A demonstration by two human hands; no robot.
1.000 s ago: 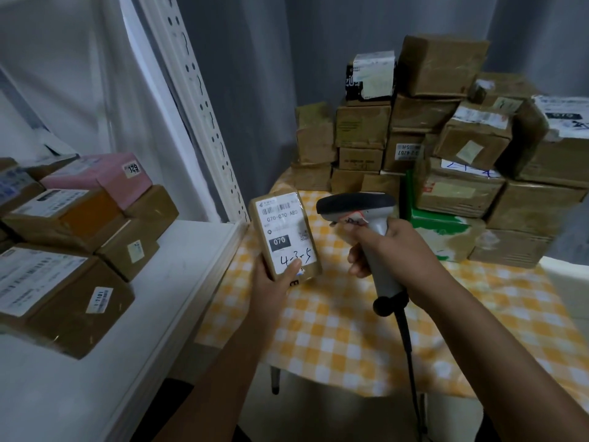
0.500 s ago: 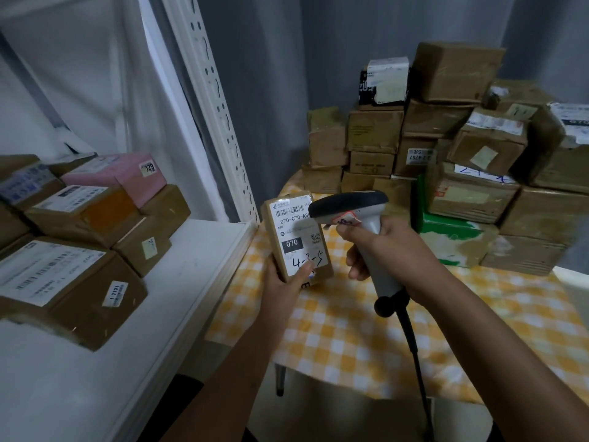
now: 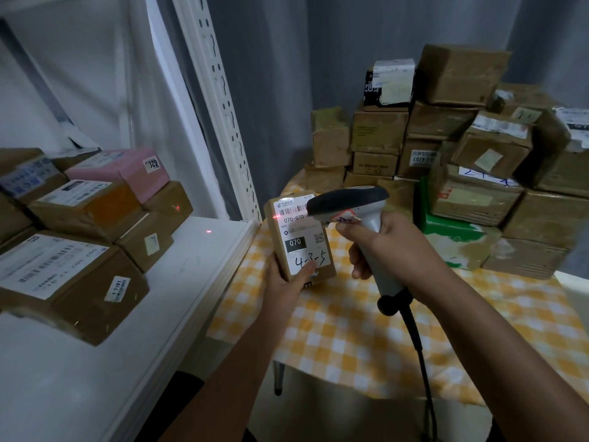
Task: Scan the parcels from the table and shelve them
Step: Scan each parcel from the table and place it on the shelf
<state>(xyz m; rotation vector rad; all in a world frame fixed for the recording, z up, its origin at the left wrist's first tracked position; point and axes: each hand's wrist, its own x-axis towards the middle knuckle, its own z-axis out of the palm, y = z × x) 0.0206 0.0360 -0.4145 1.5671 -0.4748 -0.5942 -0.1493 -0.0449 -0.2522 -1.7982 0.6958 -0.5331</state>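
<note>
On my left the white shelf [image 3: 204,282] carries brown boxes and a pink box [image 3: 127,169] stacked toward its far-left end, with bare board nearer to me. Two small red dots show there, one on the shelf surface and one on a brown box [image 3: 169,202], so I judge part of the beam is spilling past its target.

My left hand [image 3: 287,282] grips the small parcel [image 3: 301,240] from below, thumb pressed on the lower part of its label beside the handwritten "4-3-5". I hold it upright above the near-left edge of the checked tablecloth [image 3: 350,330], just right of the shelf edge, label facing me. A red glow sits on the left end of the barcode at the top of the label.

My right hand [image 3: 389,247] is wrapped around the handle of the scanner [image 3: 357,205], forefinger at the trigger; its dark head covers the right end of the barcode from my view, and its cable [image 3: 417,346] hangs down toward the floor.

To scan well, I think I should draw the scanner back a little and swing the beam right, so that the line crosses the whole barcode instead of clipping one end. I keep my thumb low, off the bars, and the parcel steady.

On the far right the pile of parcels [image 3: 462,154] waits on the table.
</note>
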